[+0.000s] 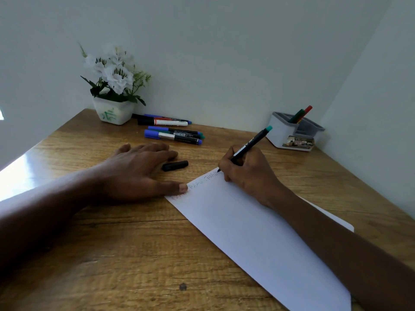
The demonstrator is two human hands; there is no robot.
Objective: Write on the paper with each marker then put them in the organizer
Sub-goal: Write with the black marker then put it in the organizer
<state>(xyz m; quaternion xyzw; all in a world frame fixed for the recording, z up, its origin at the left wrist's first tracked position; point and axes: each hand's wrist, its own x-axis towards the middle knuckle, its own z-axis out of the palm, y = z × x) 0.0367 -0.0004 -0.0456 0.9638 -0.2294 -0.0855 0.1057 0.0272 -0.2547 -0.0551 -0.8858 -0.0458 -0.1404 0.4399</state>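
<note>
Paper point(258, 232) lies at the table's near right; left hand point(137, 171) presses it flat, fingers spread. Right hand point(249, 173) pinches a marker point(251, 145), writing. Next: recap, then organizer point(292, 133) at the far right corner.

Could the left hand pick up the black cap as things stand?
Probably yes. The left hand lies flat on the table, thumb on the paper, and the black cap sits just past its fingertips with nothing between.
</note>
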